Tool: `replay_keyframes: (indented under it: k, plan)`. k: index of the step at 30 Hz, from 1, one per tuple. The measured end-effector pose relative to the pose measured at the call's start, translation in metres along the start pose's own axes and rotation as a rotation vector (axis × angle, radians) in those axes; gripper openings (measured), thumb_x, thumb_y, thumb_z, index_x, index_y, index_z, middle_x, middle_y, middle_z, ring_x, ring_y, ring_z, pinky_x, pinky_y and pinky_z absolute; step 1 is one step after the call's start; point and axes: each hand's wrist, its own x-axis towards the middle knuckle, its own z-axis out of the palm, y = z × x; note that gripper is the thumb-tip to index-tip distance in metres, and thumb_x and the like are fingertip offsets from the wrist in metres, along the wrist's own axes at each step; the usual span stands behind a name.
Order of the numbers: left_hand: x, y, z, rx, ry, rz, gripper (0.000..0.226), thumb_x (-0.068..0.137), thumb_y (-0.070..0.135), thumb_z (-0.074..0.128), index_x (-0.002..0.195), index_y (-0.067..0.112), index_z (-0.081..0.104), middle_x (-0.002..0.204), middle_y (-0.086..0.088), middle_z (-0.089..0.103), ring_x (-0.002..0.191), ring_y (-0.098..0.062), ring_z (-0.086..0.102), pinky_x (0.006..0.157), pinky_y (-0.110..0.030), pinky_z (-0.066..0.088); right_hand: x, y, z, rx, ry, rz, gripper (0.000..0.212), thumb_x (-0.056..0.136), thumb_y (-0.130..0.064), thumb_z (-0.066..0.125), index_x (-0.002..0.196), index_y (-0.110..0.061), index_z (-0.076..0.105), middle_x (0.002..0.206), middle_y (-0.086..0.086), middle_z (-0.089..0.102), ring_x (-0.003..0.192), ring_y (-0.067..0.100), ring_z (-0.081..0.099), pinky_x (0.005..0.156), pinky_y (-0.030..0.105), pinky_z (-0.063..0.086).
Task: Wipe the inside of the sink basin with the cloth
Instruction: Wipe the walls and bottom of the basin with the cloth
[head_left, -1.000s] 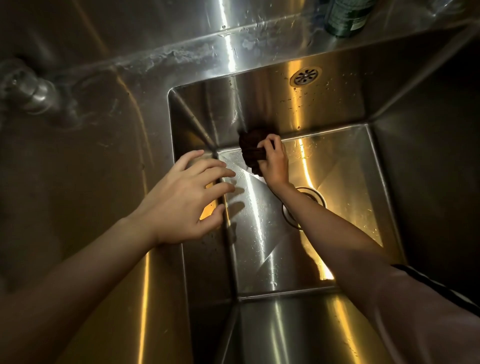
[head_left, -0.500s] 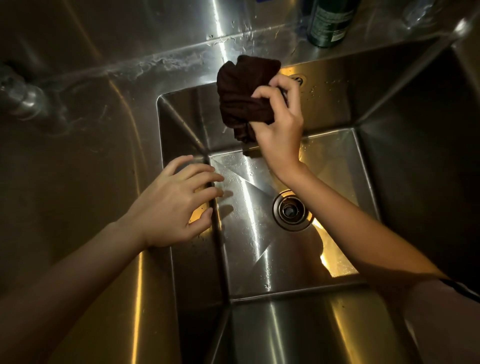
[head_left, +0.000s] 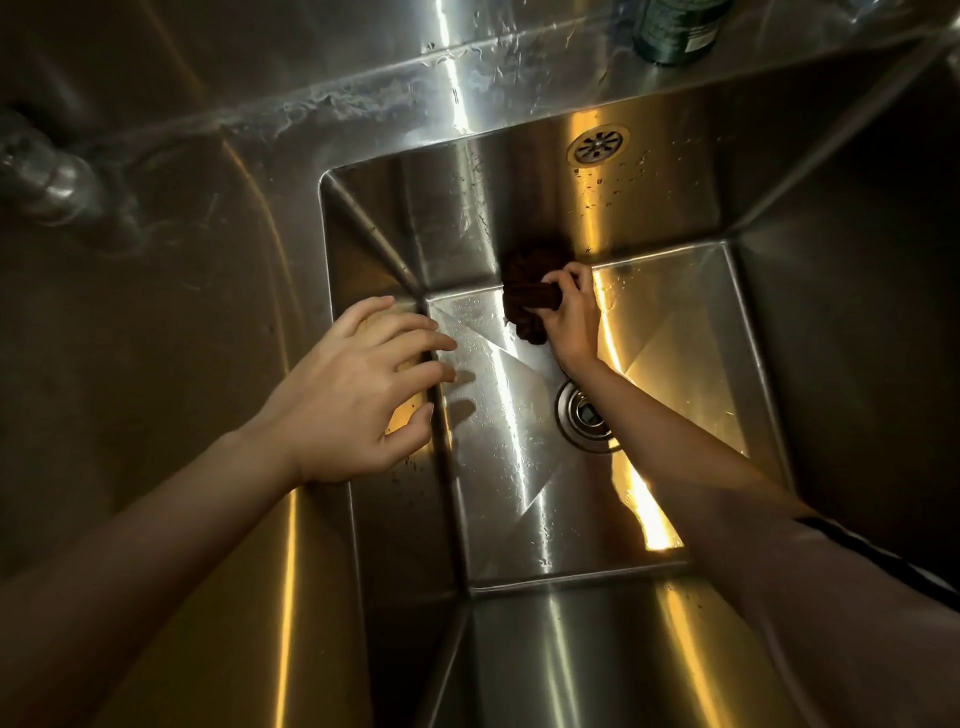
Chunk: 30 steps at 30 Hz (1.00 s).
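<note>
The right hand (head_left: 569, 322) reached deep into the steel sink basin (head_left: 519, 467), its fingers (head_left: 563, 278) curled tight around a bunched dark cloth (head_left: 527, 296). The cloth was pressed where the basin floor met the far wall, below the overflow grille (head_left: 597, 144) and beyond the drain (head_left: 584, 415). The left hand (head_left: 358, 395) rested at the basin's left rim, fingers spread wide and holding nothing. A green bottle (head_left: 675, 31) stood on the counter's far edge.
</note>
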Motion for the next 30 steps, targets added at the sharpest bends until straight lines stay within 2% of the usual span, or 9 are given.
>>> replay_keyframes:
  k: [5,9,14,17,22,26,30]
  plan:
    - [0.000,0.001,-0.001,-0.008,0.004,0.003,0.042,0.088,0.040,0.040,0.115,0.022,0.067,0.129,-0.001,0.060,0.127,-0.021,0.049,0.115,-0.043,0.020,-0.004,-0.005,-0.011,0.029,0.046,-0.014,0.030,0.074,-0.006,0.075,0.102,-0.005,0.066,0.115,0.014,0.052,0.105,0.024,0.054,0.085,0.011,0.034]
    - [0.001,0.001,-0.001,-0.011,-0.003,0.004,0.041,0.088,0.040,0.040,0.114,0.023,0.067,0.128,-0.001,0.061,0.127,-0.021,0.049,0.115,-0.044,0.021,-0.001,-0.038,-0.047,0.117,0.213,-0.154,0.030,0.073,-0.004,0.074,0.101,-0.002,0.066,0.115,0.017,0.053,0.110,0.015,0.048,0.093,0.003,0.032]
    - [0.001,0.002,-0.002,-0.002,-0.011,-0.004,0.041,0.088,0.040,0.039,0.113,0.023,0.067,0.128,0.001,0.061,0.127,-0.020,0.049,0.115,-0.042,0.020,0.011,-0.100,-0.097,0.228,0.386,-0.370,0.025,0.072,0.006,0.070,0.096,0.002,0.067,0.110,0.011,0.048,0.109,0.014,0.048,0.099,0.023,0.041]
    - [0.001,0.003,-0.001,-0.002,-0.006,-0.004,0.040,0.088,0.040,0.040,0.112,0.023,0.068,0.128,0.001,0.061,0.127,-0.020,0.049,0.115,-0.042,0.020,0.017,-0.115,-0.110,0.256,0.435,-0.470,0.024,0.073,0.007,0.071,0.096,0.003,0.068,0.110,0.006,0.044,0.106,0.013,0.048,0.100,0.018,0.039]
    - [0.001,0.002,-0.001,0.000,-0.005,-0.002,0.040,0.087,0.040,0.041,0.112,0.023,0.068,0.128,0.000,0.061,0.127,-0.021,0.049,0.115,-0.043,0.019,0.025,-0.089,-0.091,0.232,0.303,-0.405,0.025,0.073,0.007,0.068,0.097,0.001,0.068,0.112,0.007,0.043,0.110,0.023,0.051,0.099,0.025,0.042]
    - [0.001,0.001,-0.001,0.007,-0.014,-0.001,0.041,0.087,0.040,0.041,0.112,0.024,0.068,0.129,0.000,0.060,0.128,-0.021,0.047,0.116,-0.041,0.017,0.024,-0.039,-0.063,0.140,0.127,-0.287,0.029,0.072,0.008,0.066,0.098,-0.003,0.066,0.116,0.015,0.049,0.113,0.007,0.044,0.098,0.009,0.036]
    - [0.000,0.001,-0.001,0.009,0.000,0.005,0.040,0.087,0.038,0.041,0.111,0.022,0.068,0.128,-0.001,0.061,0.127,-0.021,0.049,0.115,-0.042,0.018,0.018,0.002,-0.040,0.025,0.030,-0.158,0.029,0.073,0.004,0.069,0.100,-0.008,0.067,0.115,0.014,0.052,0.106,0.010,0.049,0.091,0.008,0.036]
